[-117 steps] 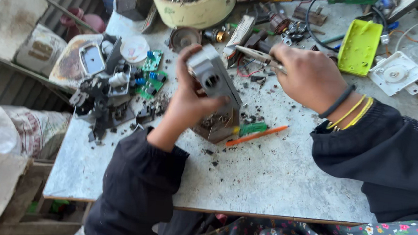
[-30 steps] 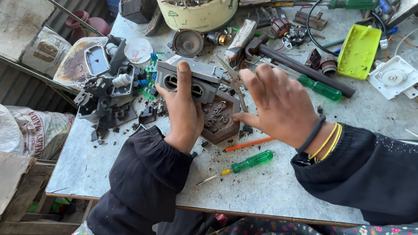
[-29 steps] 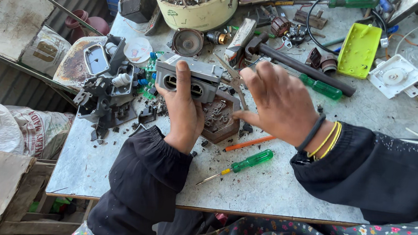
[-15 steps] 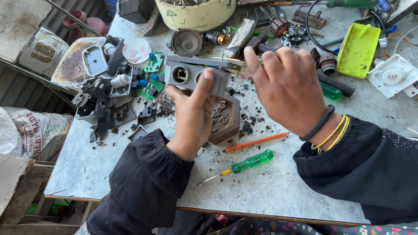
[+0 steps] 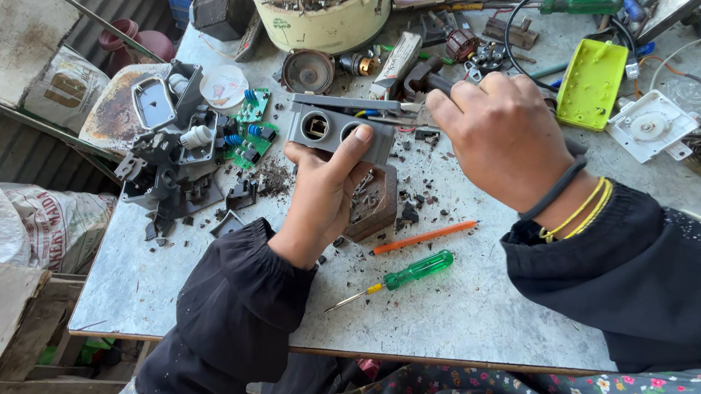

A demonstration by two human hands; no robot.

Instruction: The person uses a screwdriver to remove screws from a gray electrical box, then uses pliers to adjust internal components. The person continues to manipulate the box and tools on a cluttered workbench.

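Observation:
My left hand [image 5: 324, 188] grips a grey plastic housing [image 5: 332, 127] with two round sockets, held up above the worktable [image 5: 474, 313]. Coloured wires show at its top right corner. My right hand [image 5: 498, 137] is closed at that corner, fingers pinched around a thin metal tool or part that I cannot make out. Under the housing sits a brown wooden block [image 5: 375, 203] among dark crumbs. A green-handled screwdriver [image 5: 407, 273] and an orange-handled one [image 5: 422, 237] lie on the table just below my hands.
Left of my hands lie grey plastic shells [image 5: 168, 155] and green circuit boards [image 5: 248, 128]. At the back stand a cream bowl of scrap [image 5: 322, 14], a small speaker [image 5: 307, 71], a yellow-green cover [image 5: 593, 82] and a white plastic part [image 5: 647, 126].
The housing has been lifted off the block and turned upright, sockets toward me. My right hand went from flat over it to pinching at its top right corner.

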